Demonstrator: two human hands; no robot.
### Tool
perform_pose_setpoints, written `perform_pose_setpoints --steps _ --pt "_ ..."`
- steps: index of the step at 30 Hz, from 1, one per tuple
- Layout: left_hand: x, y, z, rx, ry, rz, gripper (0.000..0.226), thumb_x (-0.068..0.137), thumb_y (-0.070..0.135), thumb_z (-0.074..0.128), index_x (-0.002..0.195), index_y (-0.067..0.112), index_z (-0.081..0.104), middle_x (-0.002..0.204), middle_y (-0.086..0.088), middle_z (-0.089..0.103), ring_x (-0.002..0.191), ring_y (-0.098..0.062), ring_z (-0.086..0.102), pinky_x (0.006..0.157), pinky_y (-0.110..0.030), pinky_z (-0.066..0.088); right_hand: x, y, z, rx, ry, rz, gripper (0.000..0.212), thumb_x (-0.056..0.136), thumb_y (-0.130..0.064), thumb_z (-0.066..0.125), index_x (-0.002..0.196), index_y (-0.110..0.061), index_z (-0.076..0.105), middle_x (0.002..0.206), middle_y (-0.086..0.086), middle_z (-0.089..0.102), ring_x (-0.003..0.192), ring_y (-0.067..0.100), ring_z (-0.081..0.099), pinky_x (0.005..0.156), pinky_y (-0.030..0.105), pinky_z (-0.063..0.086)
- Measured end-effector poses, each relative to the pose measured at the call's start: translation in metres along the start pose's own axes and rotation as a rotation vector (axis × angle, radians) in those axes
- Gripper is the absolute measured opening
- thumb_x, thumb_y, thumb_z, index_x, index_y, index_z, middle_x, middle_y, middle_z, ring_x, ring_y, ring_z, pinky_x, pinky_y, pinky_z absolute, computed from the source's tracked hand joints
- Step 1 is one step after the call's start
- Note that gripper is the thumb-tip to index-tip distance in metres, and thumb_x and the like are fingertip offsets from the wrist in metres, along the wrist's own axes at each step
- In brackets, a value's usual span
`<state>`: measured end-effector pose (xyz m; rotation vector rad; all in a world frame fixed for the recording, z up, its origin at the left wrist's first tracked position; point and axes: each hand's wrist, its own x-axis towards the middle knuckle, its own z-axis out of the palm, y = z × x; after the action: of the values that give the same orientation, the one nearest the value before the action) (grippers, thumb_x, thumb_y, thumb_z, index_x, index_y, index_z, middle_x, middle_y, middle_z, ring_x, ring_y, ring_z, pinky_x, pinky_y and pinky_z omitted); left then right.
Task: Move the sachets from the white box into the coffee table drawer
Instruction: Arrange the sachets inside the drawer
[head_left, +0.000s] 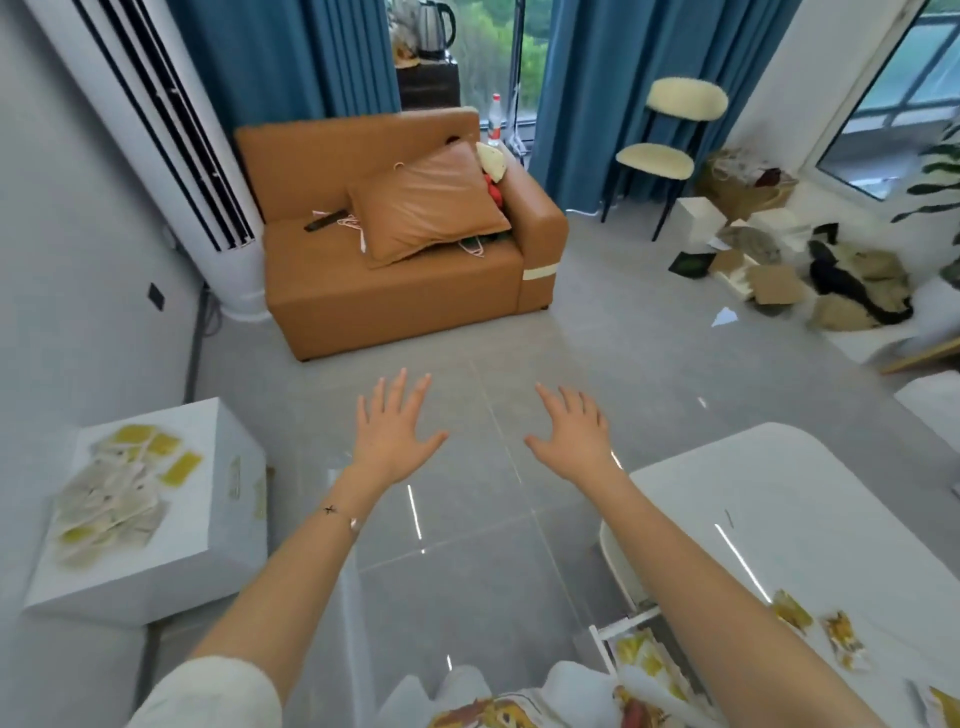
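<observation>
A white box (228, 525) stands on the floor at the lower left, with several yellow and pale sachets (111, 493) lying on its top. At the lower right is the white coffee table (810, 499), its drawer (618, 629) pulled out below my right forearm with sachets (641, 657) inside. A few more sachets (792, 613) lie on the tabletop. My left hand (397, 431) and my right hand (571, 434) are stretched forward over the grey floor, fingers spread and straight, holding nothing.
A tan sofa (395, 291) with a cushion stands ahead, a tall white air conditioner (171, 135) to its left. Two stools (657, 156) and a pile of cardboard and bags (795, 270) sit at the right by the window. Grey tiled floor (488, 545) lies between box and table.
</observation>
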<state>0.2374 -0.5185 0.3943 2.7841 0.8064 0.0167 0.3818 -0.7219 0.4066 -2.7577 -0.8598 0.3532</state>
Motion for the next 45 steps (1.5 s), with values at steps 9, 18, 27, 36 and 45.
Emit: perform_pose_setpoints --steps 9,18,27,36,45 --pt "0.029 -0.125 -0.001 -0.023 -0.021 -0.244 0.080 0.090 0.063 0.041 0.152 0.036 -0.003 0.161 0.000 -0.008 0.148 -0.029 -0.006 0.119 -0.050 0.000 0.112 -0.107 0.025 -0.001 -0.072 -0.151 0.078 0.087 -0.048 0.055 0.152 -0.033 0.014 0.158 0.005 0.017 0.145 0.031 0.011 0.115 0.047 0.017" --pt "0.084 -0.216 -0.012 -0.137 0.088 -0.579 0.084 0.084 0.069 0.038 0.153 0.034 0.003 0.162 0.000 -0.004 0.148 -0.029 -0.002 0.117 -0.051 0.002 0.222 -0.205 0.050 -0.087 -0.160 -0.483 0.077 0.090 -0.048 0.053 0.152 -0.033 0.010 0.160 0.004 0.013 0.147 0.029 0.007 0.117 0.044 0.012" --pt "0.111 -0.268 -0.021 -0.261 0.177 -0.953 0.083 0.085 0.069 0.040 0.152 0.035 0.006 0.162 0.001 -0.003 0.148 -0.029 -0.003 0.117 -0.053 0.004 0.337 -0.310 0.068 -0.162 -0.270 -0.810 0.077 0.089 -0.048 0.053 0.152 -0.034 0.012 0.159 0.003 0.015 0.147 0.027 0.008 0.117 0.041 0.012" --pt "0.078 -0.315 -0.007 -0.308 0.242 -1.283 0.088 0.080 0.075 0.034 0.152 0.035 0.005 0.162 0.001 -0.005 0.148 -0.029 -0.002 0.117 -0.052 0.005 0.379 -0.439 0.110 -0.233 -0.386 -1.087 0.079 0.089 -0.048 0.056 0.152 -0.032 0.012 0.158 0.007 0.016 0.146 0.028 0.008 0.117 0.042 0.014" --pt "0.075 -0.427 0.022 -0.338 0.139 -1.453 0.085 0.089 0.066 0.041 0.152 0.032 -0.004 0.161 -0.001 -0.011 0.148 -0.030 -0.006 0.117 -0.049 0.003 0.391 -0.574 0.193 -0.307 -0.509 -1.207 0.078 0.088 -0.045 0.057 0.151 -0.031 0.014 0.158 0.008 0.017 0.146 0.029 0.010 0.116 0.045 0.018"
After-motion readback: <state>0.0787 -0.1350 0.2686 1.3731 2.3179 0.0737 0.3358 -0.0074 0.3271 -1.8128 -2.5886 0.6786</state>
